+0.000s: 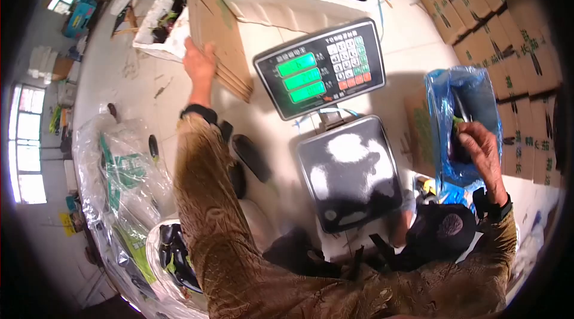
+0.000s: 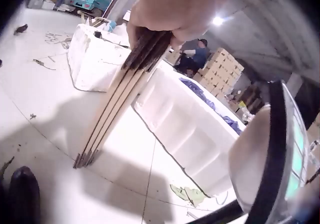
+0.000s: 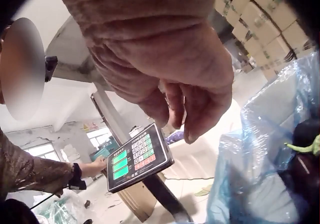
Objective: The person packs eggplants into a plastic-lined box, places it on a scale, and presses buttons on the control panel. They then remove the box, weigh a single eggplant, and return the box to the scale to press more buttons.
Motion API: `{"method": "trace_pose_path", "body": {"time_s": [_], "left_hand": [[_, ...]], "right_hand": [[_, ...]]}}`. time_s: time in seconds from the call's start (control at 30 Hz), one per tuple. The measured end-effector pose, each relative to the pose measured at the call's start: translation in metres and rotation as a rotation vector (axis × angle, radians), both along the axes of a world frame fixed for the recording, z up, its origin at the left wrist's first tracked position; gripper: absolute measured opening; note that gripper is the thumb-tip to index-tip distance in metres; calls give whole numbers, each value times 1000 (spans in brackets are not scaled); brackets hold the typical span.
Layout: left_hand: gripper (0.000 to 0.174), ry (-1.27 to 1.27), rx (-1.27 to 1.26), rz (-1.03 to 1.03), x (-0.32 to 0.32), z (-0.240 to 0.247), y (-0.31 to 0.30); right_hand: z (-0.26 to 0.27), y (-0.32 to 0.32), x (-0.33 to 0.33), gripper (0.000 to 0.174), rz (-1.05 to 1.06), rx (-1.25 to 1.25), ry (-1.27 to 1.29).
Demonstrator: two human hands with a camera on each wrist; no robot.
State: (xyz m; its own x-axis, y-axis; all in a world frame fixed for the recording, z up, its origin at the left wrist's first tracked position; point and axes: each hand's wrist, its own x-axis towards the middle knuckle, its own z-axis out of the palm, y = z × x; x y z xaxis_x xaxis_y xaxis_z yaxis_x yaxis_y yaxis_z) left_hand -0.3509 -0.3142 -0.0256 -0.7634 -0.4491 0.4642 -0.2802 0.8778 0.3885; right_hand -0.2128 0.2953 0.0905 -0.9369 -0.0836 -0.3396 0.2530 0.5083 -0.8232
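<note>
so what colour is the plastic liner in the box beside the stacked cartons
The plastic liner is translucent blue, clearest in the head view.

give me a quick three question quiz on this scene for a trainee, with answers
1. Multiple choice: what does the left hand grip? a) an eggplant b) flattened cardboard c) a plastic bag
2. True or false: an eggplant lies on the scale platform.
3. Fill in the blank: the ____ is over the blue-lined box.
Key: 1 b; 2 false; 3 right hand.
</note>
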Motion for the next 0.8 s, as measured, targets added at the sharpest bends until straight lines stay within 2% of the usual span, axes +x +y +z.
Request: {"method": "trace_pose_path", "body": {"time_s": [0.07,0.1,0.17,0.23,0.33,0.37,0.4,0.43,0.5,0.6,0.67,0.73,0.77,0.8], "left_hand": [[70,-108,-67,107,-15,8,-5],[79,-136,12,115,-19,10,-9],[89,-67,33,125,-23,4,-21],[93,-11,85,124,-9,10,-13],[97,110,112,99,13,4,-7],[97,160,96,87,26,2,-2],[99,206,201,34,32,2,4],[99,210,200,34,36,1,10],[101,192,358,195,47,-2,21],[99,84,407,172,56,-10,28],[93,47,418,142,53,-19,30],[90,104,436,160,53,-27,35],[87,167,445,187,54,-28,41],[79,158,490,192,62,-24,52]], "right_hand": [[-17,38,1,35,-18,160,173],[-19,54,2,39,-63,238,231],[-43,112,1,39,-114,365,327],[-79,180,1,48,-194,443,386],[-101,220,4,57,-295,678,428],[-107,228,3,57,-285,675,423],[-111,237,2,60,-304,740,390],[-114,243,1,63,-329,805,358],[-122,253,2,67,-332,754,353],[-120,238,1,64,-333,724,287],[-107,202,-9,55,-249,567,441],[-74,123,-25,45,-102,375,523],[-53,84,-32,45,-15,445,516],[-37,48,-42,47,8,363,400]]}}
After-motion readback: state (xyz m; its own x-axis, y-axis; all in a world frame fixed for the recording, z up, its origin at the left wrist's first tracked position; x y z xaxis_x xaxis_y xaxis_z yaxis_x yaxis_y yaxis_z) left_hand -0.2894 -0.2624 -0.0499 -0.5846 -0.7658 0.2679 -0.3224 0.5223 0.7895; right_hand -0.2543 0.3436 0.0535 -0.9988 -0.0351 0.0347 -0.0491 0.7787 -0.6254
